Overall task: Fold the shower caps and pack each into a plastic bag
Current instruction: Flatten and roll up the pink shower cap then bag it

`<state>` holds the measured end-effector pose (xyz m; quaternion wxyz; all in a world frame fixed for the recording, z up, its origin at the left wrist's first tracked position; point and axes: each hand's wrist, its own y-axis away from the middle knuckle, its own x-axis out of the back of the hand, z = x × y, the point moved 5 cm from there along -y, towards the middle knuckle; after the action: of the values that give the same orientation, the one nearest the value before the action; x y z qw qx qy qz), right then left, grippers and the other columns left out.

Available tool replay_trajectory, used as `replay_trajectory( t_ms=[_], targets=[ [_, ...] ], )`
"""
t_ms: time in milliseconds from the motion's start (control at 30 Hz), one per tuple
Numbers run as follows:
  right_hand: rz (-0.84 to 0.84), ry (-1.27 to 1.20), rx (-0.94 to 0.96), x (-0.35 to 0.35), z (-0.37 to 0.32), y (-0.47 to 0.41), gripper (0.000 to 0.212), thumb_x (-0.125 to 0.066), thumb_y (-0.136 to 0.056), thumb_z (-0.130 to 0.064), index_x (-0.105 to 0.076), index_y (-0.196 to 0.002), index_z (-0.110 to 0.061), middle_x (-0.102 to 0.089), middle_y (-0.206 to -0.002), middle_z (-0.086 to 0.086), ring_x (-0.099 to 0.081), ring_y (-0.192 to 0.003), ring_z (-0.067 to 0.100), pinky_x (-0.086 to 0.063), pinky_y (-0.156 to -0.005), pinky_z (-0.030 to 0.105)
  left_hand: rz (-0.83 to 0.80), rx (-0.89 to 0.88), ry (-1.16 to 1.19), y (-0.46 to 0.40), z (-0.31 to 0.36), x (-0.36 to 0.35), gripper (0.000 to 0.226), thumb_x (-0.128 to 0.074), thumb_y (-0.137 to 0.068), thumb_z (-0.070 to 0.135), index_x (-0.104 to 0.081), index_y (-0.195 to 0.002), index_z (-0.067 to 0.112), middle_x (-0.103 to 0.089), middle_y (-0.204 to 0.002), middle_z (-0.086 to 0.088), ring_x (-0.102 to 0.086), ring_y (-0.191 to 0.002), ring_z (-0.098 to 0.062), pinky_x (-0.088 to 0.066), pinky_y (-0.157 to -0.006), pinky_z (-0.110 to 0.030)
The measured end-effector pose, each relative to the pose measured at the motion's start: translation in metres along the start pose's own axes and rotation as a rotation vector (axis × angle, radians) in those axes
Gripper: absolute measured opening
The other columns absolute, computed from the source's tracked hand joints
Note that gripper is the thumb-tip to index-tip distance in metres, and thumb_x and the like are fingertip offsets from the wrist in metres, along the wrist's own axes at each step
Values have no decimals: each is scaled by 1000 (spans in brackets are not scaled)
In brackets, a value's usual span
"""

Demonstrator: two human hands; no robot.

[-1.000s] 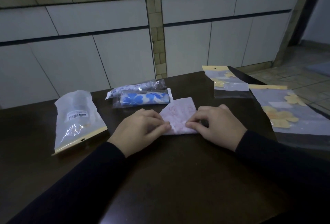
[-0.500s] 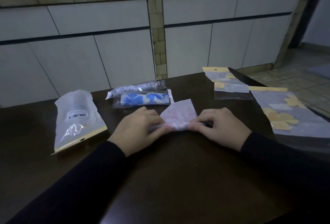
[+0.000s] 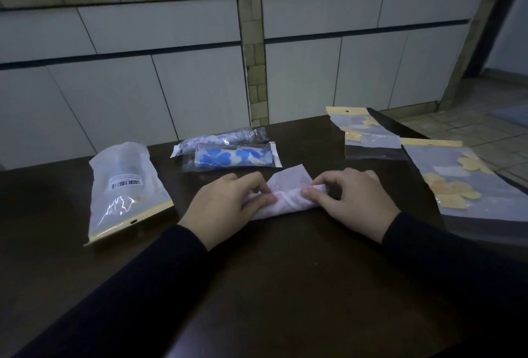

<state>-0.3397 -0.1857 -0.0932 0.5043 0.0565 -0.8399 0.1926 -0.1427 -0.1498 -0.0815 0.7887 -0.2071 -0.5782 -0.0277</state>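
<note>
1. Hands work at the middle of the dark table (image 3: 285,286): the left hand (image 3: 225,200) and the right hand (image 3: 354,200) both pinch a pink-printed shower cap (image 3: 288,197), thumbs and fingers curled onto it.
2. Most of the cap is rolled into a low bundle between the two hands, with a flat corner sticking out on the far side.
3. It looks thin, light and limp, probably slick plastic film, so I judge the roll will spring open if either end is let go.
4. Best hold seems to be at both ends of the roll, pressing down while turning it toward the loose corner.
5. Two packed caps (image 3: 228,152) lie just beyond the hands, touching each other.
6. Empty bags with yellow flowers (image 3: 457,186) wait to the right; a larger sealed pouch (image 3: 125,189) lies to the left.
</note>
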Motion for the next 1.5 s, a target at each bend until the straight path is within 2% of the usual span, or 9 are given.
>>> replay_trajectory(
  t_ms=[233, 367, 467, 600, 800, 900, 1067, 1333, 1500],
  targets=[
    [135, 102, 108, 3, -11, 2, 31, -50, -87, -57, -60, -111, -39, -53, -111, -17, -45, -105, 5, -34, -93, 34, 224, -158, -65, 1, 5, 1, 18, -58, -84, 39, -67, -95, 28, -58, -100, 9, -39, -88, 0, -38, -73, -21],
    [139, 165, 219, 2, -20, 5, 21, -51, -91, -44, -66, -105, -39, -55, -109, -17, -47, -100, 7, -35, -92, 38, 200, -244, -95, 2, 11, -3, 22, -51, -87, 32, -68, -99, 27, -64, -101, 10, -53, -86, -7, -50, -71, -28],
    [92, 198, 241, 1, -21, 6, 27, -46, -94, -48, -65, -111, -41, -56, -108, -18, -47, -98, 7, -34, -89, 36, 186, -176, -69, 3, 8, -4, 28, -48, -86, 44, -69, -97, 29, -64, -98, 13, -57, -84, -8, -53, -69, -34],
    [-54, 190, 177, -5, -13, 5, 43, -44, -86, -65, -55, -124, -46, -52, -103, -18, -47, -94, 4, -33, -91, 34, 70, -72, -105, 0, 8, -10, 43, -52, -79, 68, -67, -103, 36, -57, -99, 17, -51, -87, -5, -49, -72, -29],
    [-96, 164, 140, -7, -8, 1, 42, -47, -88, -62, -53, -127, -47, -53, -105, -18, -48, -96, 2, -32, -94, 34, 45, -64, -100, -1, 6, -10, 35, -56, -84, 58, -68, -107, 35, -58, -101, 12, -52, -89, -9, -48, -75, -34],
    [-60, 180, 151, -6, -9, 3, 42, -45, -88, -61, -56, -125, -44, -55, -101, -18, -49, -96, 3, -32, -93, 34, 106, -104, -138, 0, 7, -9, 42, -48, -84, 60, -72, -102, 31, -62, -92, 10, -57, -81, -12, -48, -66, -34],
    [13, 173, 158, 0, -12, 5, 43, -40, -90, -61, -53, -123, -38, -64, -111, -14, -55, -99, 4, -31, -98, 33, 86, -71, -181, 1, 7, -5, 49, -35, -88, 61, -68, -109, 32, -64, -97, 13, -56, -85, -5, -47, -73, -28],
    [49, 88, 85, -4, -12, 6, 33, -38, -92, -58, -59, -105, -36, -63, -94, -11, -52, -88, 5, -31, -95, 35, 95, 19, -237, -1, 7, -8, 55, -23, -90, 55, -70, -102, 30, -54, -92, 8, -41, -87, -8, -35, -71, -25],
    [52, 135, 76, -3, -11, 5, 40, -36, -90, -61, -63, -108, -37, -62, -102, -17, -45, -97, 4, -27, -91, 34, 216, -14, -190, 3, 13, -5, 38, -40, -88, 46, -65, -114, 33, -60, -102, 9, -50, -94, -12, -30, -72, -27]
  ],
)
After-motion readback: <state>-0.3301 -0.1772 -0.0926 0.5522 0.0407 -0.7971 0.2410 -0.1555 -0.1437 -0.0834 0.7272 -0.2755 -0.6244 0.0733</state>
